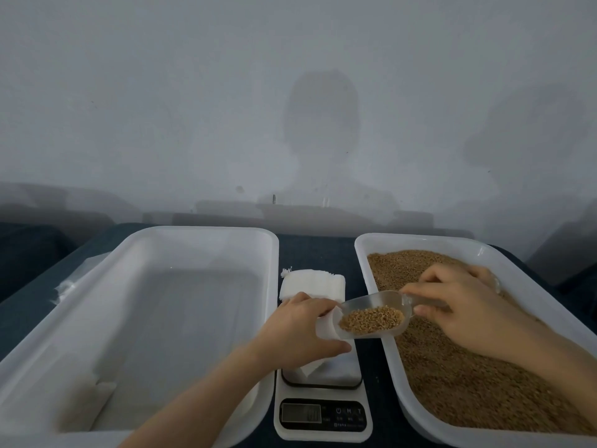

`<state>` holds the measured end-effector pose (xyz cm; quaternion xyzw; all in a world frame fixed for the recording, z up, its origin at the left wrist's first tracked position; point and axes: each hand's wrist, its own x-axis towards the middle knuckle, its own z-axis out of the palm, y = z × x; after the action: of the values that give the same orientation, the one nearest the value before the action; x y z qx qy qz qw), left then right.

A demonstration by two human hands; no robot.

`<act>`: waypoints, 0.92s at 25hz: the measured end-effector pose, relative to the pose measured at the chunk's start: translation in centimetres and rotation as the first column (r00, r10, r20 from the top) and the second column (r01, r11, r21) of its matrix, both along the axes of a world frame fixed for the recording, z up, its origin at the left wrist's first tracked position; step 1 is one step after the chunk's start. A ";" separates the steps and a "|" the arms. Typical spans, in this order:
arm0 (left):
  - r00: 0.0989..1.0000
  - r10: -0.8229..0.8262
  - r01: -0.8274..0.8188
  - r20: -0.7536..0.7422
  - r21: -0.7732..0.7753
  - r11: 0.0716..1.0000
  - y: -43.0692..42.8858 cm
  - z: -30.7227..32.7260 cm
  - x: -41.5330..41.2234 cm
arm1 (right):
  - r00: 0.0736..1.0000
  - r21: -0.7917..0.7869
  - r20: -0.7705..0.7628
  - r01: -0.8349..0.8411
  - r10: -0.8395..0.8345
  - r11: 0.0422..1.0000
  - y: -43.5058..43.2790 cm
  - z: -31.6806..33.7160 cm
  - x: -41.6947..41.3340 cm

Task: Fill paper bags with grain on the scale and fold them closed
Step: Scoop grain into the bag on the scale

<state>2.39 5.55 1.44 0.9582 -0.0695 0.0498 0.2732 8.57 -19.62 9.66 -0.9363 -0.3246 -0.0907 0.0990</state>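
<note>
Head view. At the middle of the tabletop's front edge, a white scale, display toward the person, readout too blurred to read. On its platform, a white paper bag, mouth held wide by the left hand, fingers curled over the top of the opening, thumb under it. Tilted down at that mouth, a clear scoop partly full of grain, handle pinched between thumb and fingertips of the right hand. Along the right edge, a white tray heaped with more of the same brown grain, right forearm above it. Along the left edge, a second white tray, with one pale, blurred shape in its near left corner. Between the trays, behind the scale, a flat stack of bags. Beside the left tray's far left corner, crumpled clear plastic.
</note>
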 end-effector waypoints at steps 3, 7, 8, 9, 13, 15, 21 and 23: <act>1.000 -0.007 0.007 0.007 0.041 0.999 -0.1 -0.1 0.1 | 0.999 -0.064 0.041 -0.020 0.022 0.998 0.5 0.4 -0.3; 0.999 -0.036 0.038 -0.018 0.087 0.995 -0.1 0.3 0.8 | 0.996 -0.155 0.081 -0.030 0.043 0.987 1.1 1.4 -0.3; 0.998 -0.042 0.045 -0.037 0.063 0.997 -0.3 0.6 1.0 | 0.994 -0.174 0.093 -0.034 0.050 0.984 1.3 1.8 -0.3; 0.997 -0.048 0.049 -0.057 0.026 0.998 -0.5 0.8 1.3 | 0.993 -0.191 0.105 -0.038 0.058 0.981 1.6 2.2 -0.3; 0.993 -0.039 0.019 -0.115 -0.167 0.986 -1.2 1.1 1.6 | 0.976 -0.285 0.180 -0.069 0.124 0.956 3.2 4.1 -0.5; 0.992 -0.033 0.003 -0.118 -0.248 0.969 -1.2 0.8 1.4 | 0.948 -0.379 0.264 -0.068 0.178 0.923 4.3 4.8 -0.8; 0.990 0.033 -0.068 -0.136 -0.264 0.962 -0.5 0.3 1.3 | 0.864 -0.546 0.402 -0.040 0.304 0.837 7.6 5.6 -2.2; 0.991 0.053 -0.084 -0.123 -0.265 0.961 -0.4 0.2 1.2 | 0.854 -0.553 0.421 -0.025 0.305 0.833 8.2 5.6 -2.5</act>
<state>3.63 5.20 1.61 0.9152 -0.0132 0.0132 0.4026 6.10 -11.45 15.28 -0.8390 -0.4335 -0.2242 -0.2407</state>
